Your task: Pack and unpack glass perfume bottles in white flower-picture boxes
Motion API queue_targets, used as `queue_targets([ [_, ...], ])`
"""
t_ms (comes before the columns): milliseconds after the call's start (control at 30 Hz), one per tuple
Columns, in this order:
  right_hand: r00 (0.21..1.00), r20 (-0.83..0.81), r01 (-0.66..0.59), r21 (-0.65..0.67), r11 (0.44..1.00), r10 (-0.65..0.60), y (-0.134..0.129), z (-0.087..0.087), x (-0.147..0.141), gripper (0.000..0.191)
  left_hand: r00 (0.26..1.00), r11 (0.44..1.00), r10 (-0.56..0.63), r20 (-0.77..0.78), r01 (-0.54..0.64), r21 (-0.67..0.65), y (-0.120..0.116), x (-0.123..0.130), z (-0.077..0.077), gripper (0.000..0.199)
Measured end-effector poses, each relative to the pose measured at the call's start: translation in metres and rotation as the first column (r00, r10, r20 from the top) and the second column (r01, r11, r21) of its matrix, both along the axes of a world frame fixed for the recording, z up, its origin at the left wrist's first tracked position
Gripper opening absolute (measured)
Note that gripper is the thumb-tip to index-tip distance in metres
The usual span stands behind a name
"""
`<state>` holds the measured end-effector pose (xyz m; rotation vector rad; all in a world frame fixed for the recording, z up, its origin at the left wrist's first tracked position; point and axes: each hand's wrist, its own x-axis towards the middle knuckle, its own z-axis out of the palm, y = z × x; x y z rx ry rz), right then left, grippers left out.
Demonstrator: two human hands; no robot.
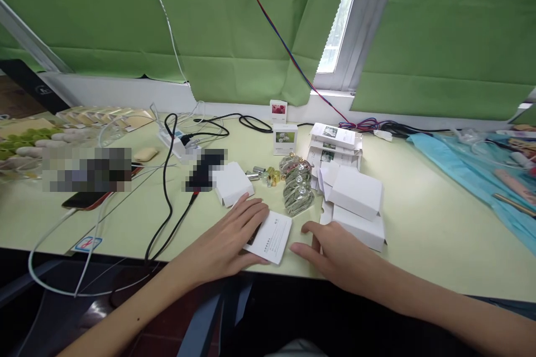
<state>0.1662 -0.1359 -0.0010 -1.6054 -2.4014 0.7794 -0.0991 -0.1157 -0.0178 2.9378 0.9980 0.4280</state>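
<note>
My left hand [234, 237] lies over the left part of a flat white printed box [274, 237], its thumb along the near edge and its fingers across the top. Part of a dark picture on the box shows under the fingers. Just right of it, my right hand [330, 245] hovers with thumb and index finger apart and nothing between them. Beyond the hands stand several clear glass bottles [298, 192], with small silver caps [255, 173] and yellowish pieces [273, 177] beside them. A plain white box [232, 183] sits beyond my left hand.
White boxes [358, 192] are piled on the right, near printed boxes [333, 136] and an upright box [285, 139]. Black cables [167, 195], a power strip [171, 142] and a phone [87, 199] occupy the left. Blue plastic sheeting [469, 178] covers the far right.
</note>
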Motion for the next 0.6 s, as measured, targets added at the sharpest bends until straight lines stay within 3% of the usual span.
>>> queue_targets([
  [67,0.978,-0.195,0.025,-0.228,0.973,-0.070,0.003,-0.003,0.000,0.043,0.998,1.000,-0.005,0.059,0.004,0.017,-0.004,0.004,-0.001,0.068],
  [133,0.909,-0.385,-0.018,-0.425,0.905,-0.163,0.005,-0.006,-0.003,0.043,0.994,0.999,-0.004,0.109,-0.001,0.050,-0.006,0.007,-0.001,0.065],
  [200,0.816,-0.529,-0.083,-0.508,0.858,-0.234,0.007,-0.007,-0.007,0.042,0.991,0.996,-0.011,0.133,-0.001,0.090,-0.007,0.009,-0.001,0.064],
  [333,0.713,-0.642,-0.092,-0.484,0.870,-0.282,0.009,-0.006,-0.010,0.037,0.993,0.985,-0.026,0.118,0.005,0.170,-0.006,0.013,-0.001,0.065],
  [600,0.725,-0.673,-0.140,-0.349,0.927,-0.144,0.013,0.011,0.003,0.023,0.984,0.970,0.030,0.174,-0.071,0.233,-0.007,0.010,-0.004,0.070],
])
